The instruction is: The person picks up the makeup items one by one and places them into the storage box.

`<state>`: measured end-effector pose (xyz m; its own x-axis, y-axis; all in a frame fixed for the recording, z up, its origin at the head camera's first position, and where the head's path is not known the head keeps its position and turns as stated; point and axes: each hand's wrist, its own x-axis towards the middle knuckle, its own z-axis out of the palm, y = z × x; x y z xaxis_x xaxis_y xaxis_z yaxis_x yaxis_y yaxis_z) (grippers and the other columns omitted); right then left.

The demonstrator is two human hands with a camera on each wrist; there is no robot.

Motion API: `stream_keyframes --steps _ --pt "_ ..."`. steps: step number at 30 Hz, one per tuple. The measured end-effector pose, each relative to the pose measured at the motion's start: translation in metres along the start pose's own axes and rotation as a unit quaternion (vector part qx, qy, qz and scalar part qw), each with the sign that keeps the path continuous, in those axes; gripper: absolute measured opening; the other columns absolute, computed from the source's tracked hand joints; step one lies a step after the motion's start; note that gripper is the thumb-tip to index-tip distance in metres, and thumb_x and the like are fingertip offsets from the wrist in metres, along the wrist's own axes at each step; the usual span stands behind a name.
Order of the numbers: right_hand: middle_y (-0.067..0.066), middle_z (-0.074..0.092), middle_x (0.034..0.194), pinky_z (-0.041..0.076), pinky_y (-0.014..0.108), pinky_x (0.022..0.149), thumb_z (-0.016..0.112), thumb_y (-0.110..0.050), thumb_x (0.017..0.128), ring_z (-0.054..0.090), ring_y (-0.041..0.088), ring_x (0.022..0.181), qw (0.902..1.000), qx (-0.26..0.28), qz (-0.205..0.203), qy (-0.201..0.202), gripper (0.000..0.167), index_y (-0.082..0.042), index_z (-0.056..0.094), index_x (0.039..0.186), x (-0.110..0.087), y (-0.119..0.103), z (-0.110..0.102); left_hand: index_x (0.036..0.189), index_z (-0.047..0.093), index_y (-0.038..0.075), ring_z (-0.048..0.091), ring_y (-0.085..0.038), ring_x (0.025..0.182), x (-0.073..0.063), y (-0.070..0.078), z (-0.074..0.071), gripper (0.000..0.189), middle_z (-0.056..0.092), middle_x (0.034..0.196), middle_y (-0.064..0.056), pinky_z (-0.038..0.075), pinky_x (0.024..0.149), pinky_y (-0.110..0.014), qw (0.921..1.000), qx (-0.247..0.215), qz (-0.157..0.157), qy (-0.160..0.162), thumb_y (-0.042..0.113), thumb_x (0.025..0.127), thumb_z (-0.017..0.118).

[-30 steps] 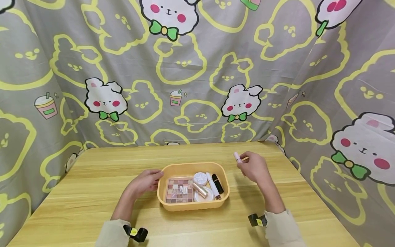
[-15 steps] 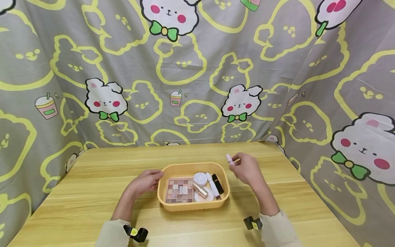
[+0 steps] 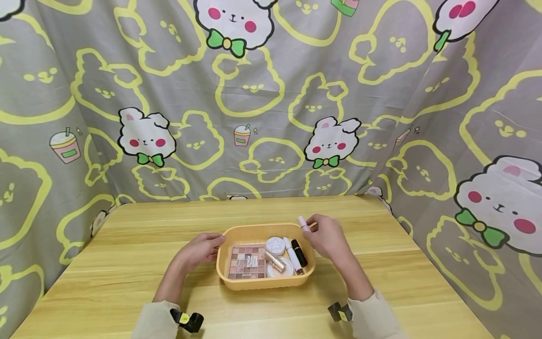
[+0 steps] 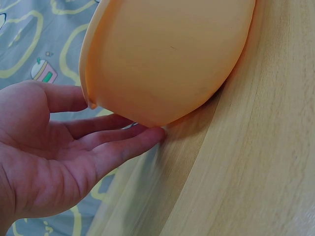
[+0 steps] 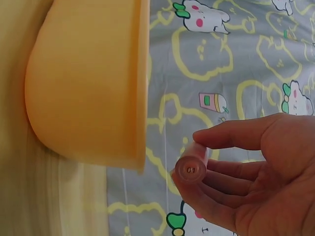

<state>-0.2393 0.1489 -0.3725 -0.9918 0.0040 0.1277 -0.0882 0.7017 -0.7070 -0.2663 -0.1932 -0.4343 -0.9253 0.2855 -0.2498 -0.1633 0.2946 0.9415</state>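
Note:
A yellow plastic basket [image 3: 266, 282] stands on the table. Inside it lie an eyeshadow palette [image 3: 246, 262], a round white case with a star [image 3: 275, 246], a round compact [image 3: 274, 274], a gold lipstick tube [image 3: 275, 262], a white tube [image 3: 292, 256] and a black tube [image 3: 299, 253]. My left hand [image 3: 200, 248] holds the basket's left end, thumb at the rim and fingers against the wall below. My right hand [image 3: 326, 237] pinches a lip gloss tube [image 3: 303, 223] above the basket's far right corner; its end [image 5: 191, 170], marked "01", shows in the right wrist view.
A wooden table [image 3: 139, 226] surrounds the basket. Behind and beside it hangs a grey curtain [image 3: 262, 103] with yellow outlines and white cartoon heads. A small black camera sits on each wrist, the left camera [image 3: 188, 321] and the right camera [image 3: 338, 312].
My right hand has moved left with the lip gloss, from beyond the basket's right side to its far right corner. The left hand and basket have stayed in place.

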Motion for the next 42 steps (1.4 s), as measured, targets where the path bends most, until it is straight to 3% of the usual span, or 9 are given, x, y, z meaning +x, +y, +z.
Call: stream_keyframes --steps 8,14,29,38,42 --pt "0.012 0.074 0.089 0.055 0.028 0.055 0.073 -0.008 0.089 0.067 0.016 0.067 0.9999 0.004 -0.012 -0.01 0.021 0.0 0.07 0.108 -0.005 -0.009 0.012 0.149 0.036 -0.014 0.062 -0.032 0.123 0.0 0.0 0.001 0.057 0.058 0.138 -0.028 0.057 0.098 -0.043 1.0 0.0 -0.004 0.005 0.025 0.108 0.047" --pt "0.01 0.074 0.086 0.057 0.028 0.057 0.075 -0.007 0.087 0.069 0.017 0.074 0.9988 -0.018 -0.045 -0.007 0.021 -0.002 0.073 0.107 -0.009 -0.011 0.023 0.148 0.036 -0.015 0.062 -0.032 0.123 0.0 0.001 0.001 0.057 0.058 0.138 -0.028 0.057 0.098 -0.043 1.0 0.0 -0.003 0.003 0.025 0.108 0.046" --pt "0.007 0.069 0.079 0.05 0.024 0.049 0.075 -0.006 0.088 0.059 0.013 0.062 0.9951 -0.012 -0.089 -0.042 0.022 -0.002 0.074 0.11 -0.017 -0.018 0.039 0.148 0.037 -0.014 0.064 -0.028 0.117 0.0 0.001 0.0 0.057 0.06 0.134 -0.026 0.057 0.097 -0.042 1.0 0.001 0.004 -0.005 0.025 0.108 0.046" --pt "0.005 0.068 0.075 0.05 0.021 0.052 0.076 -0.004 0.085 0.058 0.011 0.064 0.9888 -0.027 -0.14 -0.043 0.016 0.0 0.075 0.101 -0.019 -0.021 0.056 0.147 0.038 -0.014 0.065 -0.026 0.114 0.0 0.001 0.0 0.055 0.062 0.132 -0.025 0.058 0.096 -0.041 1.0 0.001 0.006 -0.004 0.024 0.108 0.046" --pt "0.004 0.068 0.07 0.049 0.02 0.051 0.08 -0.01 0.084 0.057 0.008 0.06 0.9861 -0.041 -0.156 -0.04 0.014 -0.001 0.072 0.089 -0.022 -0.022 0.063 0.147 0.039 -0.014 0.064 -0.029 0.118 0.0 0.001 0.0 0.054 0.061 0.134 -0.026 0.058 0.097 -0.042 1.0 0.0 0.006 -0.003 0.024 0.108 0.046"
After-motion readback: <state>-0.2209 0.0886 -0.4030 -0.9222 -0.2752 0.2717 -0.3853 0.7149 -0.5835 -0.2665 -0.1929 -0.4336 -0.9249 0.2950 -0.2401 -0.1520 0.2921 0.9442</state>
